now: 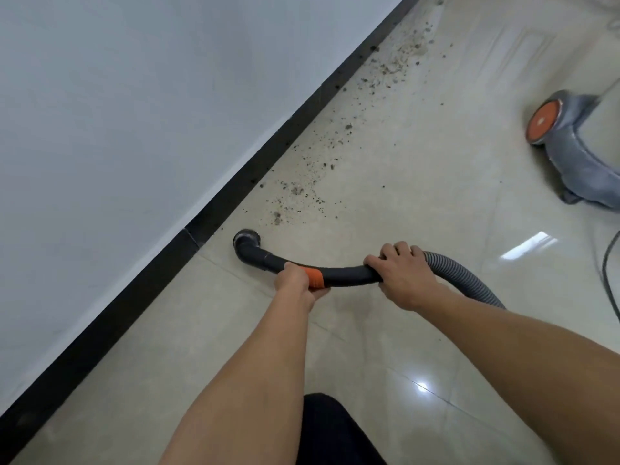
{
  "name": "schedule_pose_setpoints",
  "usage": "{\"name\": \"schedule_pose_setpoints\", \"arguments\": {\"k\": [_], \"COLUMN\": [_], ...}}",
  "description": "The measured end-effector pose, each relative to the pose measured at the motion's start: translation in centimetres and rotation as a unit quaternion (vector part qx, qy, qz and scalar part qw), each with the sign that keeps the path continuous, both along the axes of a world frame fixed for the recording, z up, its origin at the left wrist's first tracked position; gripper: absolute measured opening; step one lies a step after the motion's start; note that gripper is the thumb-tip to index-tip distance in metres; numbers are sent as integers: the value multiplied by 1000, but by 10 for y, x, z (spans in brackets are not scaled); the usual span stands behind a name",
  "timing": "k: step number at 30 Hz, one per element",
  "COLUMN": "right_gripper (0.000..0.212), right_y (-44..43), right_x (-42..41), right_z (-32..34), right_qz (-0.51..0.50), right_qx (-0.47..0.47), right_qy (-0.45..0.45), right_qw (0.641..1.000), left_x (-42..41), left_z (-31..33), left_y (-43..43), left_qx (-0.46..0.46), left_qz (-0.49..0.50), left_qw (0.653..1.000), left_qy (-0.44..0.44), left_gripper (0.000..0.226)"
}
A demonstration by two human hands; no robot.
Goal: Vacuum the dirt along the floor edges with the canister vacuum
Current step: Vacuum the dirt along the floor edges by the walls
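A curved black vacuum wand (345, 272) with an orange band lies low over the beige tile floor. Its round nozzle (247, 239) faces down beside the black baseboard (235, 199). My left hand (297, 281) grips the wand at the orange band. My right hand (401, 273) grips its rear end, where the grey ribbed hose (466, 280) joins. A trail of dirt crumbs (298, 193) runs along the floor edge beyond the nozzle, up to a thicker patch (399, 58). The grey canister vacuum (583, 152) with an orange wheel stands at the right.
A white wall (117, 112) rises at the left above the baseboard. A dark power cord (609, 273) curves along the right edge. My dark-clothed leg (332, 431) shows at the bottom. Glossy tiles stretch between the hose and the canister.
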State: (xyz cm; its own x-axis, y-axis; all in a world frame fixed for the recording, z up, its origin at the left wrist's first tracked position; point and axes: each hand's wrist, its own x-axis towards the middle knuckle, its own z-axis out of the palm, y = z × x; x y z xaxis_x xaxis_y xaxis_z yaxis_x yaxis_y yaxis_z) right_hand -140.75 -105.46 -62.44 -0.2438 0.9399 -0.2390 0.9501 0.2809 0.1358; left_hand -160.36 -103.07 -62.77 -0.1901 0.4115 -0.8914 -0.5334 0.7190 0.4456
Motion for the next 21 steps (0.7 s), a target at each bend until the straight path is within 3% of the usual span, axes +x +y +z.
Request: {"name": "schedule_pose_setpoints", "arguments": {"k": [4, 10, 18, 21], "right_gripper": [39, 38, 33, 30], "right_y": [7, -14, 1, 8], "right_x": [20, -7, -65, -62], "right_z": [5, -16, -40, -34], "right_qz": [-6, 8, 77, 68], "right_qx": [-29, -118, -135, -128], "right_qy": [6, 127, 210, 229], "right_qw": [1000, 985, 965, 963], "left_x": [15, -11, -70, -65], "left_z": [0, -2, -7, 3], "left_y": [3, 2, 15, 28], "left_qx": [7, 19, -10, -6], "left_qz": [-32, -43, -11, -62], "left_qw": [999, 998, 989, 982], "left_qy": [-4, 48, 145, 180], "left_gripper": [42, 32, 26, 28]}}
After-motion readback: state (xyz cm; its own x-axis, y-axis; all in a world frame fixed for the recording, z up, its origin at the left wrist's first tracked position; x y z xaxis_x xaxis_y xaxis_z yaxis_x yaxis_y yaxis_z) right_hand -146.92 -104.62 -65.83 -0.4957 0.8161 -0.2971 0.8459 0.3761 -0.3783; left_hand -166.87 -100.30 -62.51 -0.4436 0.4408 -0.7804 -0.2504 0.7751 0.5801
